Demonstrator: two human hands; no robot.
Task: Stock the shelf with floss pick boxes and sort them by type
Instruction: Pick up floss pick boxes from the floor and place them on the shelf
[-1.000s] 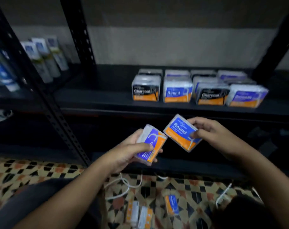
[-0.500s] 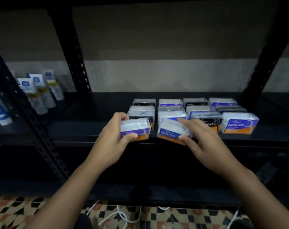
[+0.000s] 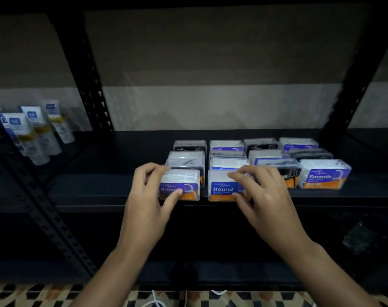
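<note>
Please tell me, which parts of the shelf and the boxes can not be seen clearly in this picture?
Head view only:
- Charcoal box: label mostly covered by the right hand.
- Smooth box: last letter of its label is under the thumb of the left hand.
- Back-row boxes: labels too small and dark to read.
- Tubes at left: blurred print.

Both arms reach forward, forearms converging. Left hand (image 3: 147,196) curled, thumb and fingers pinching. Right hand (image 3: 260,191) palm down, fingers bent and spread, thumb underneath.
</note>
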